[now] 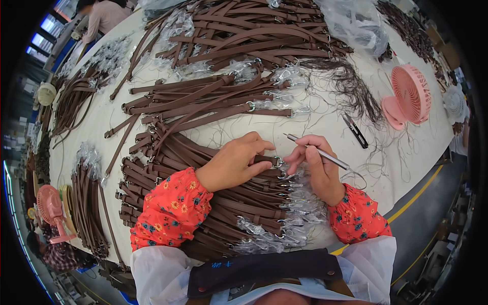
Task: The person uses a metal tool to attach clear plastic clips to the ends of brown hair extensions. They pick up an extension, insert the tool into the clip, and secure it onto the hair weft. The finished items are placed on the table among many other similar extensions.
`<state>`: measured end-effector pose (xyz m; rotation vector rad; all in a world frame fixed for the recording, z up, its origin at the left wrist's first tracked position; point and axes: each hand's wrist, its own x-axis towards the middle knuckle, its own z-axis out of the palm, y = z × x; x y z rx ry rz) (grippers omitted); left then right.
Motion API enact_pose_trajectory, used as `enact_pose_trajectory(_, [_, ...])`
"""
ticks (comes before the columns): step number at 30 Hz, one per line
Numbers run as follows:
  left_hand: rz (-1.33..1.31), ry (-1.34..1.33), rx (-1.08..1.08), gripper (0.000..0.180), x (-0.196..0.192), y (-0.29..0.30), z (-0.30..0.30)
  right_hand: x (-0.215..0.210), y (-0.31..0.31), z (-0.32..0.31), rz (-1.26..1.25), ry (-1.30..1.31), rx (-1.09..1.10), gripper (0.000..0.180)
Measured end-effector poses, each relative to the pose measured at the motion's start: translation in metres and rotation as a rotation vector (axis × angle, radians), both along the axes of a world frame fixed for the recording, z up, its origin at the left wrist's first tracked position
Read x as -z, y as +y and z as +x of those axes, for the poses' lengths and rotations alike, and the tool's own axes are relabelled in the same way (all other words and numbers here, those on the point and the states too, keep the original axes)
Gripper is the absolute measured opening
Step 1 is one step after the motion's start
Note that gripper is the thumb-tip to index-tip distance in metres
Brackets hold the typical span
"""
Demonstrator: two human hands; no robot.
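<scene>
My left hand (236, 161) lies over the fanned pile of brown straps (239, 203), its thumb and forefinger closed at the end of one brown strap (264, 159) beside a metal ring (278, 161). A slim silver pen-shaped tool (325, 154) with a thin tip rests in my right hand (321, 165). Its tip points up and left, above that strap's end. The fingertips of my right hand are close to the metal ring; whether they touch it I cannot tell. Clear plastic-wrapped metal clasps (300, 213) bunch at the right ends of the straps.
Black thread snips (356, 131) and a pink fan (409, 96) stand to the right, near dark loose threads (351, 86). More brown straps (254, 35) heap at the far side. Another pink fan (51, 211) is at the left. A person (101, 20) works at the far left.
</scene>
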<state>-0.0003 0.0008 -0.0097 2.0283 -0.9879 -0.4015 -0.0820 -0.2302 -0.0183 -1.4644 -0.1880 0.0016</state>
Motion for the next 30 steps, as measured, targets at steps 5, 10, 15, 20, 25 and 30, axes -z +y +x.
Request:
enact_pose_trajectory(5, [0.036,-0.045,-0.007,0.021,0.006,-0.003,0.000,0.001,0.000,0.000,-0.008,-0.016,-0.002,0.030])
enact_pose_trajectory(10, [0.048,0.060,-0.004,0.017,0.001,-0.004,0.004,-0.001,-0.001,-0.003,0.001,0.014,-0.028,0.030])
enact_pose_trajectory(15, [0.029,0.110,-0.044,0.011,0.005,-0.003,0.002,0.005,-0.003,-0.004,0.056,0.002,-0.090,0.029])
enact_pose_trajectory(20, [0.110,0.156,-0.052,0.014,-0.005,-0.003,0.001,-0.002,-0.002,-0.008,0.007,0.206,-0.145,0.028])
enact_pose_trajectory(25, [0.016,0.148,-0.020,0.012,0.003,0.002,0.003,-0.009,-0.002,-0.006,-0.099,0.247,-0.230,0.027])
enact_pose_trajectory(30, [0.003,0.155,-0.007,0.011,0.005,0.003,0.004,-0.010,0.000,-0.006,-0.097,0.245,-0.223,0.028])
